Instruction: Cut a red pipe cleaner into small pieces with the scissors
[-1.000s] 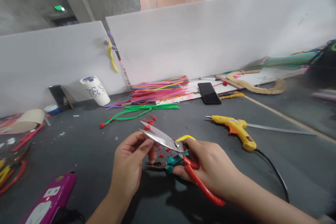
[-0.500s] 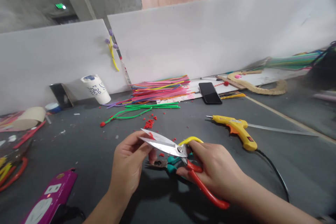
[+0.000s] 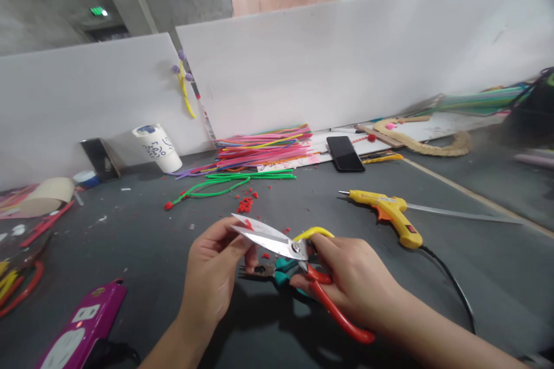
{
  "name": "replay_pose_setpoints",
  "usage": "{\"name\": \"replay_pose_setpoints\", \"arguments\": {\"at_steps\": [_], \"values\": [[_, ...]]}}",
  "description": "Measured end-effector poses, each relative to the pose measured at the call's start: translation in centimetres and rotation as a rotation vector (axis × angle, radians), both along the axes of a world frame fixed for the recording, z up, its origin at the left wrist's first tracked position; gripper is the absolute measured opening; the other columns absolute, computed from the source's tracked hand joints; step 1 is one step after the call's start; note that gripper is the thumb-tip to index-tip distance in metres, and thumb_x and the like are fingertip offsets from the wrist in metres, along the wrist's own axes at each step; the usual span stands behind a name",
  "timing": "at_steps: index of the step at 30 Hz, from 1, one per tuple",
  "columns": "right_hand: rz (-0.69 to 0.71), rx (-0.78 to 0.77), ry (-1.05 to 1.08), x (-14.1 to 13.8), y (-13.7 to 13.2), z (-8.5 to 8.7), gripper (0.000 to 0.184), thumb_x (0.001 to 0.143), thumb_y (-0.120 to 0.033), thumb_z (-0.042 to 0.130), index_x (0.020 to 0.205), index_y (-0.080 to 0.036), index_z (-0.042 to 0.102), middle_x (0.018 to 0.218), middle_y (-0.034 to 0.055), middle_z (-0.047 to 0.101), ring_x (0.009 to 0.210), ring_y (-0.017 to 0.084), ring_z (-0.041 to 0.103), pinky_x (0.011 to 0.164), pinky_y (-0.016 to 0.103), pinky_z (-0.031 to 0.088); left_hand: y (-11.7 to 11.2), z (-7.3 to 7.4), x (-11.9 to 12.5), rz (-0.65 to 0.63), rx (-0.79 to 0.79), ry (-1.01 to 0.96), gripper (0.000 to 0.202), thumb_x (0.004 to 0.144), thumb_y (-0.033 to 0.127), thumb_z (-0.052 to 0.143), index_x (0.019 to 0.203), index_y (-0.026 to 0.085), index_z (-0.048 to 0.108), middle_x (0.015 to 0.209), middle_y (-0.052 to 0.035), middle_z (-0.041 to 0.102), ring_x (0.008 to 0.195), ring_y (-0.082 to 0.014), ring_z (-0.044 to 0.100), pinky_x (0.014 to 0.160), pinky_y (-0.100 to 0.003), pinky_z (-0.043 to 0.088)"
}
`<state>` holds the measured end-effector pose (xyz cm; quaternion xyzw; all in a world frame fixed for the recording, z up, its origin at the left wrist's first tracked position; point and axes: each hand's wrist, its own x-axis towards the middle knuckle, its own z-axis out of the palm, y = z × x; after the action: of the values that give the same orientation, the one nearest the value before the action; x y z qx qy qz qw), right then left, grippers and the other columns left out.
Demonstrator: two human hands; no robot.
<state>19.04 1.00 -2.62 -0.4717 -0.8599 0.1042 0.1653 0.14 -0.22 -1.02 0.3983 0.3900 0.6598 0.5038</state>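
Observation:
My right hand (image 3: 346,271) grips scissors (image 3: 268,242) with one red and one yellow handle, the blades slightly apart and pointing left. Between the blades near the tips shows a small red fuzzy piece (image 3: 248,224). My left hand (image 3: 216,265) is closed in a pinch at the blade tips, its fingers partly behind them; the red piece is at these fingertips. Beneath the scissors, pliers with teal handles (image 3: 283,272) lie on the dark table. Red fuzzy clippings (image 3: 245,204) are scattered just beyond the blades.
Green pipe cleaners (image 3: 225,187), one red-tipped, lie ahead before a pink bundle (image 3: 264,147). A yellow glue gun (image 3: 389,213) with a cord is on the right, a phone (image 3: 345,154) behind it. At left are a purple power strip (image 3: 84,323), more scissors (image 3: 23,285) and a white cup (image 3: 156,149).
Both hands and the scissors hold nearly the same pose. The whole view has shifted only very slightly.

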Motion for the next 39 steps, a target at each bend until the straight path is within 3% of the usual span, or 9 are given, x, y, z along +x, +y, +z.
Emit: {"name": "replay_pose_setpoints", "arguments": {"at_steps": [33,39], "values": [[-0.007,0.11,-0.02,-0.03,0.08,-0.09,0.038,0.08,-0.054,0.042,0.066,-0.019,0.048,0.051,0.001,0.055,0.043,0.015,0.049,0.044,0.025,0.018,-0.04,0.08,-0.07,0.006,-0.039,0.041,0.005,0.065,0.02,0.07,0.068,0.016,0.067,0.055,0.002,0.058,0.042,-0.0054,0.047,0.039,-0.016,0.038],[0.01,0.143,-0.008,0.12,0.1,0.06,0.039,0.08,-0.054,0.04,0.066,-0.019,0.047,0.053,0.0022,0.056,0.044,0.016,0.05,0.045,0.026,0.018,-0.09,-0.06,-0.27,0.032,0.031,0.101,0.002,0.068,0.017,0.067,0.07,0.018,0.067,0.058,0.0022,0.059,0.046,-0.0067,0.05,0.042,-0.017,0.04]]}}
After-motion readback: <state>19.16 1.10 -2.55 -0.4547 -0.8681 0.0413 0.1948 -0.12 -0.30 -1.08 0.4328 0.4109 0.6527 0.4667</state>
